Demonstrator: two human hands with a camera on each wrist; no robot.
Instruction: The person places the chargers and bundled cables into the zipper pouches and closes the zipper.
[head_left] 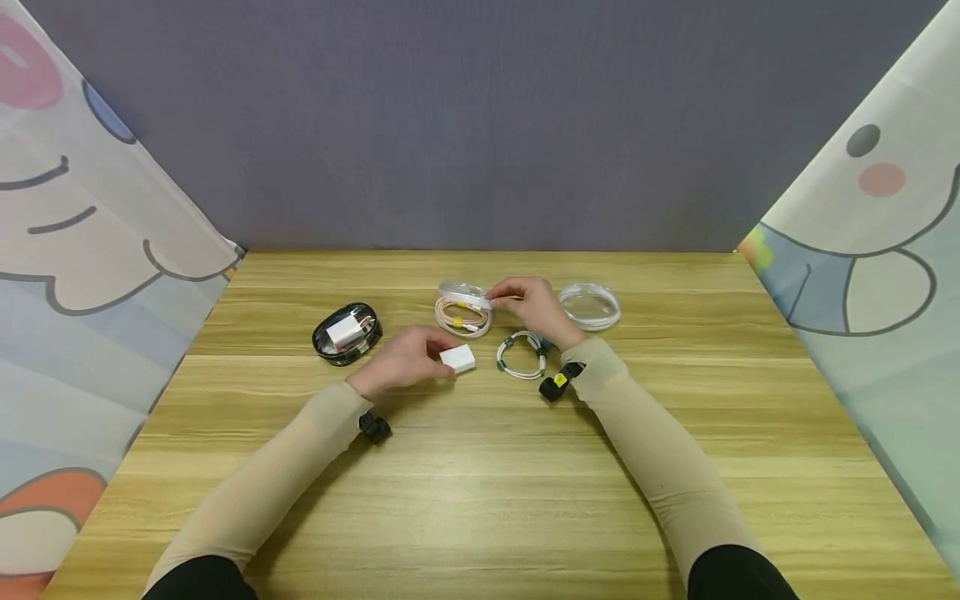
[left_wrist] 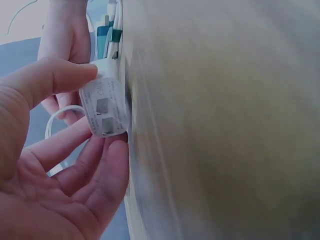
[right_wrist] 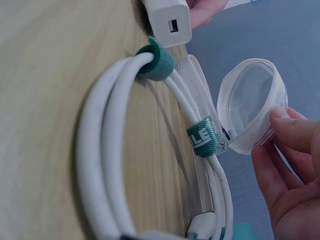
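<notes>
The person's left hand (head_left: 405,357) rests on the wooden desk (head_left: 480,500) near its middle. Its thumb and fingers (left_wrist: 107,165) are curled round a small white charger block (head_left: 458,358), which sits on the desk surface. The left wrist view shows the thumb on top of the block and the fingers beneath it, with the block's face plate turned toward the camera.

The right hand (head_left: 534,307) is farther back on the desk. Its fingertips (right_wrist: 295,132) pinch the rim of a clear round case lid (right_wrist: 252,105), which stands tilted on edge. In the head view this lid (head_left: 465,294) sits directly above a coiled pink cable (head_left: 461,317) with a yellow tie; whether the two touch cannot be determined.

Just in front of the right hand, beside the charger block, lies a coiled white cable (head_left: 521,354). The right wrist view shows it bound by two green straps (right_wrist: 204,137) and lying flat on the desk.

A second clear round case (head_left: 590,304) lies to the right of the right hand, apart from it. A black-rimmed case (head_left: 347,333) holding a white charger and cable lies to the left of the left hand, near but not touching it.

Both forearms wear tan sleeves (head_left: 660,458), each with a small black camera at the wrist.
</notes>
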